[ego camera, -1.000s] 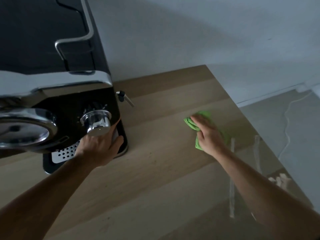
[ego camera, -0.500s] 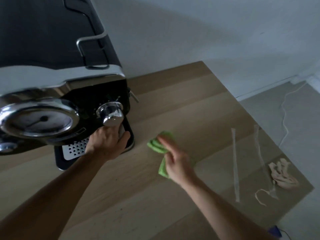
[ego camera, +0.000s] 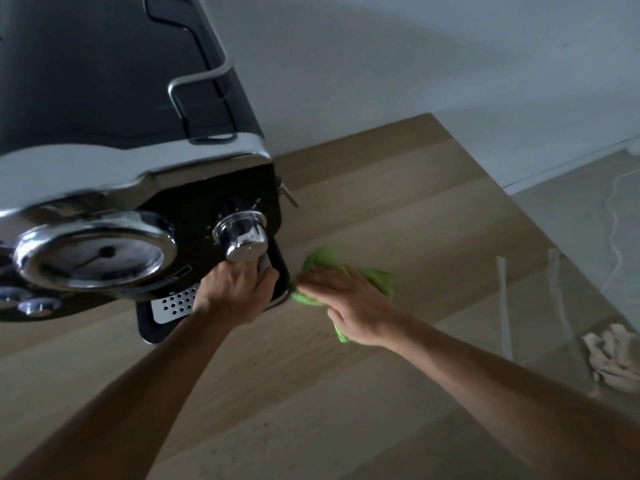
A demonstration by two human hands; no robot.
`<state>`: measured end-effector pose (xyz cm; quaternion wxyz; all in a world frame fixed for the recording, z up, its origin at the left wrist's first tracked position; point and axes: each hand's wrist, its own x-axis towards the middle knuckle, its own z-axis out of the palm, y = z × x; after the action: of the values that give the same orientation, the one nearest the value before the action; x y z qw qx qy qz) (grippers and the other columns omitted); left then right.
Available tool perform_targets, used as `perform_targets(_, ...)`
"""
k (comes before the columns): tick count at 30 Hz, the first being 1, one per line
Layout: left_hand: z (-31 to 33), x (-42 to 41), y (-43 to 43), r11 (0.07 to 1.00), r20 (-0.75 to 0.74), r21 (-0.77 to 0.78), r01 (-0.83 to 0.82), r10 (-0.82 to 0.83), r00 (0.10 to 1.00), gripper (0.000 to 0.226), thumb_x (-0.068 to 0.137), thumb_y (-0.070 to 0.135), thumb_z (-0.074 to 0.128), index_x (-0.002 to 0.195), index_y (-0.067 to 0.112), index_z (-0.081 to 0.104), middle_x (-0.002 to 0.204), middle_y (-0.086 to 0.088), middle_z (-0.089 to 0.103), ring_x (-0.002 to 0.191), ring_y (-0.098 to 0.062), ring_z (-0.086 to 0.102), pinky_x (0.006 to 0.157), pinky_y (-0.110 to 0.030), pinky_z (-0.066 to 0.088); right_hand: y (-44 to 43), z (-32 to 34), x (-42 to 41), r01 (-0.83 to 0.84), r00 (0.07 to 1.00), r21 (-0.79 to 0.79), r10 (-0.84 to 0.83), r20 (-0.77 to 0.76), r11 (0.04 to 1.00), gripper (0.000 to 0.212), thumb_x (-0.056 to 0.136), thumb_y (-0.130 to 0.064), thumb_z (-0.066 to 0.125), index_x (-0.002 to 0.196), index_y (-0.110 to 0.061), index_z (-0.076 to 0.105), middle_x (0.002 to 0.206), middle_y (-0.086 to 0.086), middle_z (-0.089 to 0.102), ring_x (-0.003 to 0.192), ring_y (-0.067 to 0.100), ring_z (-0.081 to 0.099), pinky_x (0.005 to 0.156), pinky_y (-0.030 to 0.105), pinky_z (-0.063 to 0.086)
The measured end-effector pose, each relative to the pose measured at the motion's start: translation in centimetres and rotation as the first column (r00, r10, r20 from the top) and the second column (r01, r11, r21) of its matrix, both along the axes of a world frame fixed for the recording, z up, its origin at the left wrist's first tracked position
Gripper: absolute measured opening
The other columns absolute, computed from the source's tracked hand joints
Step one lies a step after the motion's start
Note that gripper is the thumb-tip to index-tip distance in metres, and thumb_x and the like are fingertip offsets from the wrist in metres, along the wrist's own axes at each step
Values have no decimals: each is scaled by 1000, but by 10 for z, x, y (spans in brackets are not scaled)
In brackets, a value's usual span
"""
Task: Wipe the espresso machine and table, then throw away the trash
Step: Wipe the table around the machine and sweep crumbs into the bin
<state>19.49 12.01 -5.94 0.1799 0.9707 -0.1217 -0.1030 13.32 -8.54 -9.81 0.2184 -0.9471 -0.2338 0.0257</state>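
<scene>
A black and chrome espresso machine (ego camera: 145, 161) fills the upper left, standing on the wooden table (ego camera: 398, 209). My left hand (ego camera: 235, 292) grips the right front corner of its drip tray, under the chrome knob. My right hand (ego camera: 349, 306) presses a green cloth (ego camera: 377, 278) flat on the table, right beside the machine's base. A crumpled beige tissue (ego camera: 613, 358) and two clear plastic strips (ego camera: 504, 306) lie near the table's right edge. Small dark specks dot the wood in front of the machine.
A white wall rises behind the table. The grey floor (ego camera: 571, 220) shows at the right with a white cable (ego camera: 614, 230) running across it. The table's right edge slants down past the strips.
My right hand has slid the green cloth leftward across the table, from the middle right up to the machine's base. My left hand has stayed on the drip tray. The view has moved closer.
</scene>
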Motion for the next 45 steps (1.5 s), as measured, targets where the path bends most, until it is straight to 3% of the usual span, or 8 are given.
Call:
perform_targets(6,1,0,-1,1000,11,3,8,-8,1000,61,78,48,27,122,13,52,119,-16,62,104,-35,61,81,-45,53,-6,-2,-51,-66,995,140,76,-67,988,50,87,-15,36,136,-21,45,142,-7,45,132,4,36,109,37,32)
perform_targets(10,-3,0,0,1000,53,-8,12,-11,999,60,79,47,27,118,11,53,114,-15,63,99,-34,63,79,-43,53,-19,19,-19,285,956,431,-218,-197,856,52,86,3,45,134,-19,48,135,-7,44,100,1,59,86,7,45)
perform_targets(13,-7,2,1,999,85,-31,41,-38,996,63,80,47,27,127,13,50,116,-16,63,104,-35,61,84,-45,50,-56,20,24,400,913,360,-398,-84,843,51,80,0,41,127,-10,56,130,6,56,121,14,51,106,11,27)
perform_targets(20,-9,3,2,997,89,-58,57,-52,995,61,80,47,29,131,17,45,122,-16,59,109,-38,58,89,-48,48,-90,-12,-19,521,850,20,-521,76,853,57,77,-18,33,128,-11,56,131,11,57,122,25,53,102,32,36)
perform_targets(28,-1,2,2,995,90,-34,94,-91,992,76,76,51,26,142,15,38,127,-20,56,111,-39,56,93,-50,46,18,-12,-75,379,918,88,-386,92,921,55,78,-15,39,131,-17,50,133,1,56,123,18,52,92,39,47)
perform_targets(32,1,0,4,992,109,2,128,-128,986,75,76,53,23,142,20,36,133,-12,52,111,-36,54,91,-47,46,7,0,-70,514,835,330,-549,16,792,51,81,-14,36,128,-12,56,130,-4,53,119,12,53,103,22,39)
perform_targets(40,-10,7,24,955,110,99,280,-291,951,75,87,62,20,149,21,26,146,-9,39,125,-32,46,94,-47,46,-19,-13,-95,700,710,10,-697,104,714,57,76,-17,37,130,-3,51,130,15,56,120,31,53,99,42,39)
perform_targets(45,-10,5,22,957,133,95,274,-285,949,72,86,58,27,145,17,34,141,-14,45,121,-38,48,95,-52,45,55,-8,-102,523,843,120,-533,71,844,53,80,-15,39,131,-10,48,131,9,56,122,24,52,95,42,48)
